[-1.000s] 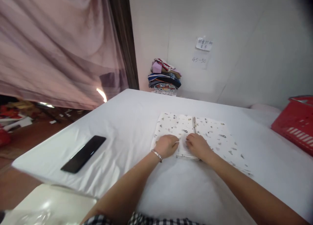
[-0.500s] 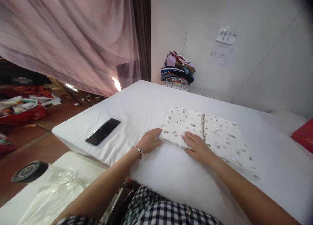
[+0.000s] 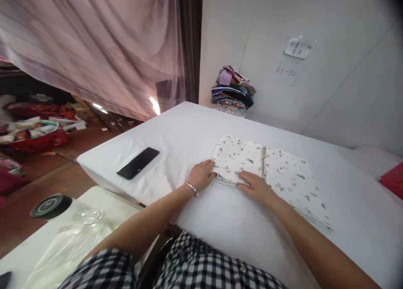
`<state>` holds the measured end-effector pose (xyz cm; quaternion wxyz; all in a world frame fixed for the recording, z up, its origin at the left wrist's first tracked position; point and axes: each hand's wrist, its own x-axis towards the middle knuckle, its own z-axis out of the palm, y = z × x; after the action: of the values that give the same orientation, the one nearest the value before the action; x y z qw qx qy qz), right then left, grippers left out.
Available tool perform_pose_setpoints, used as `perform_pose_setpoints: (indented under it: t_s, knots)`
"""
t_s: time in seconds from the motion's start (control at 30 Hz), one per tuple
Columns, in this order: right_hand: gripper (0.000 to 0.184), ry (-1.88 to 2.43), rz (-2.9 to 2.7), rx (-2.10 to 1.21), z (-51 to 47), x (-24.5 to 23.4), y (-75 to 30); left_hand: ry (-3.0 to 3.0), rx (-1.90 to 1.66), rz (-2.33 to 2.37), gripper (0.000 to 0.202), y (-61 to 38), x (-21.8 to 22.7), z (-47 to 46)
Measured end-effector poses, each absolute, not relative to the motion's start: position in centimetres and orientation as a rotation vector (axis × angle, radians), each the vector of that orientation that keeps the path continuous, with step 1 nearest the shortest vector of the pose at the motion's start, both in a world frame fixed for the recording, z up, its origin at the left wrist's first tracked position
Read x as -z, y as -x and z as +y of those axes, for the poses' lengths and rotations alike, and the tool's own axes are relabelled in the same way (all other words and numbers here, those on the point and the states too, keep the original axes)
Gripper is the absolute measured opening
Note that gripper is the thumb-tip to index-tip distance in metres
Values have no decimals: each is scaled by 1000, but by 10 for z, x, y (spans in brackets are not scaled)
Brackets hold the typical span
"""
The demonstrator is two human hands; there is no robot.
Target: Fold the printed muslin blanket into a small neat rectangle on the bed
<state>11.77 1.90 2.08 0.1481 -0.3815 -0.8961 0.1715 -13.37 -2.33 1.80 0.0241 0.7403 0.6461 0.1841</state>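
A folded white cloth [image 3: 277,171] with small dark prints lies flat on the white table [image 3: 201,134]. My left hand [image 3: 201,174], with a bracelet on the wrist, curls round the cloth's near left corner. My right hand [image 3: 256,187] rests flat on the cloth's near edge, fingers stretched towards the left hand. A narrow seam or strip runs across the cloth's middle.
A black phone [image 3: 137,162] lies on the table to the left. A stack of folded clothes [image 3: 232,92] stands at the far wall. A red basket [image 3: 392,180] shows at the right edge. A lower white surface with clear plastic [image 3: 67,245] and a dark round lid [image 3: 51,206] is near left.
My hands were together at the cloth's near edge; the left has moved out to the left corner and the right has flattened. The head has turned left.
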Motion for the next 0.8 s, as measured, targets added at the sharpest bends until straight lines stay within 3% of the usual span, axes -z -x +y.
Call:
perform_pose_setpoints:
  t_s: [0.13, 0.33, 0.8]
  knots:
    - [42, 1069, -2660, -279, 17, -13, -115, -2249, -656, 1986, 30, 134, -20, -23]
    - [43, 1082, -2683, -215, 16, -14, -116, -2277, -638, 1952, 31, 138, -16, -24]
    - [63, 1096, -2755, 21, 9, 15, -132, -2431, -297, 1987, 34, 144, -17, -25]
